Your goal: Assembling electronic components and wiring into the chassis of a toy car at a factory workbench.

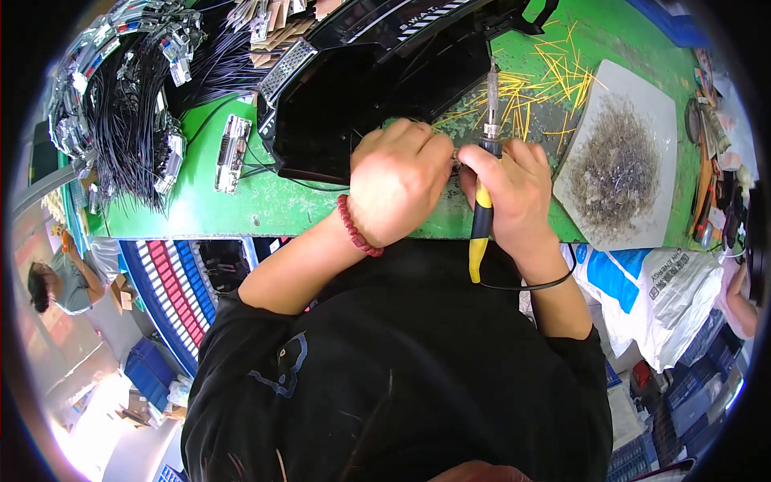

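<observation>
Where the whole scene rests, a scuffed green worktable (209, 207) spans the upper part of the view. Largest on it is an angular black plastic housing (321, 112), set slantwise with its dark hollow facing up. Left of it lies a thick bundle of black wires (124, 140), ringed by clear plastic modules (71, 88). Over to the right sits a pale grey board (662, 120), its middle coated with dark grit.

Next in size come the hands, close together at the housing's near right side. The left hand (401, 181) is back up, knuckles bent and fingers curled under; its fingertips are hidden, so I cannot tell what it grips. The right hand (514, 181) is closed around a yellow-and-black soldering iron (482, 217), thumb reaching toward the left hand. The iron's metal tip points to the table's far side, and its thin black cord (546, 283) crosses the right forearm. Smaller still, one loose module (232, 153) lies beside the housing, yellow strands (522, 83) scatter beyond the hands, and a red beaded bracelet (351, 229) circles the left wrist.
</observation>
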